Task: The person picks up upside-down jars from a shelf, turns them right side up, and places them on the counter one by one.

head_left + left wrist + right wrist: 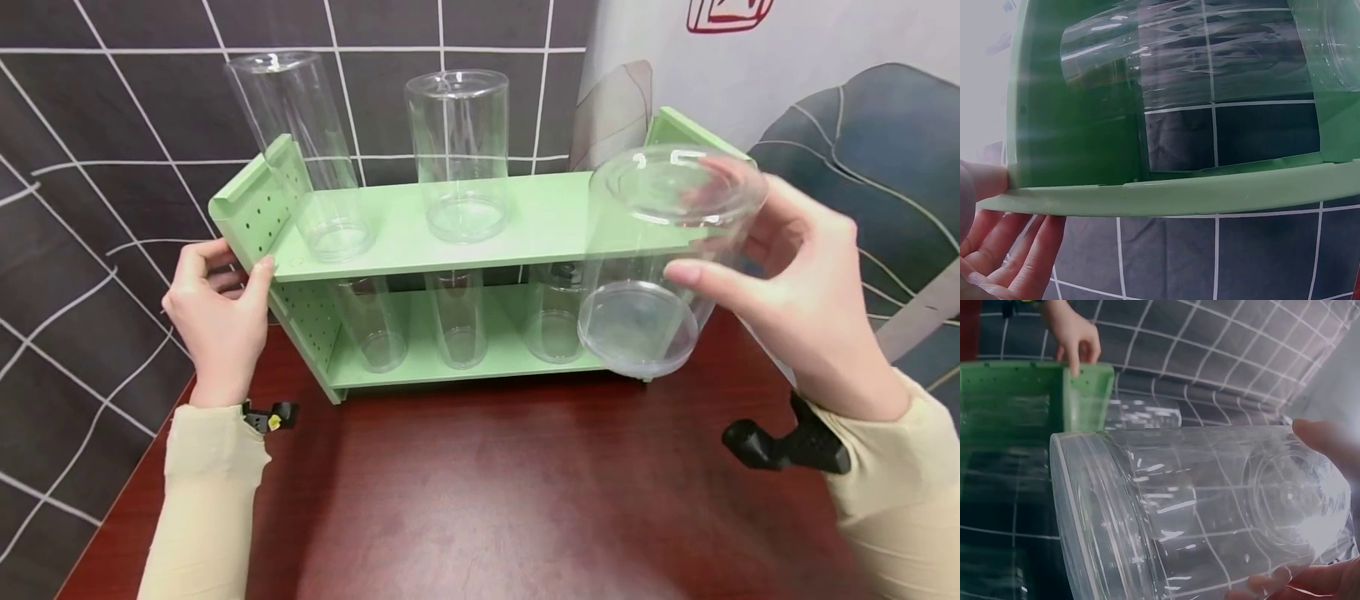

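The right hand (pixel 795 308) has its fingers (pixel 693 275) curled around a clear plastic jar (pixel 660 250), holding it tilted in the air just in front of the right end of the green two-tier shelf (pixel 420 242). The left hand (pixel 213 321) grips the shelf's left side panel, thumb on the front edge. Two tall clear cylinders (pixel 457 158) stand on the top tier and three more on the lower tier, all above the dark red tabletop (pixel 487 483).

Two clear cylinders (pixel 457 154) stand on the top shelf (three more (pixel 459 321) below), dark tiled wall (pixel 90 125) behind

Pale green rack (pixel 480 225); clear jar (pixel 660 258); red-brown table (pixel 525 483).
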Tool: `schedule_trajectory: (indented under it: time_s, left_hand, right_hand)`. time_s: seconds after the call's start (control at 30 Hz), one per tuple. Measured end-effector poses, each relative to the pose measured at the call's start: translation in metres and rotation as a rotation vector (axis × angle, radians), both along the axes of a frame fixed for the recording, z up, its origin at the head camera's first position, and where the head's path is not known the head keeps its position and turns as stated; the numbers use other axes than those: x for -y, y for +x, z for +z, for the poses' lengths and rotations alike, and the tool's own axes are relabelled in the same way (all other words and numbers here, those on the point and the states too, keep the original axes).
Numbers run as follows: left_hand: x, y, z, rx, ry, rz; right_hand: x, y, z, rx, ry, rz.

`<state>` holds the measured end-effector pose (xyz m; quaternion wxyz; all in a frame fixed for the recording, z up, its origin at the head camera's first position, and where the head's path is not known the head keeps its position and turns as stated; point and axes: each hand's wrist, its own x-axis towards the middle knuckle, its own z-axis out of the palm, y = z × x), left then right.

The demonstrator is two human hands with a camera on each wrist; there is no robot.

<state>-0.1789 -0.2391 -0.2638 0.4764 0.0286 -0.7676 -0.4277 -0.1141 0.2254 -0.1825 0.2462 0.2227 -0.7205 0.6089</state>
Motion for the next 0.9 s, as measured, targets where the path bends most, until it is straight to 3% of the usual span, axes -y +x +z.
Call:
schedule_trajectory:
  time_s: [0.17,0.37,0.5,0.67,0.9]
  left_hand:
    - [0.001,0.000,-0.001,-0.003,0.005,0.001]
    - [0.001,-0.001,-0.001,-0.008,0.011,-0.005]
    - [-0.001,-0.001,0.000,-0.010,0.017,-0.009]
    - [-0.002,-0.001,0.000,-0.010,0.022,-0.016]
    - [-0.003,0.000,-0.006,-0.008,0.077,-0.022]
  right_hand:
    - [0.003,0.015,-0.016,-0.003,0.191,-0.064]
    - [0.007,0.022,-0.041,0.021,0.228,-0.021]
    - [0.008,0.022,-0.064,0.073,0.303,-0.071]
    - [0.008,0.016,-0.099,0.152,0.325,-0.090]
    - [0.011,0.006,-0.132,0.251,0.315,-0.024]
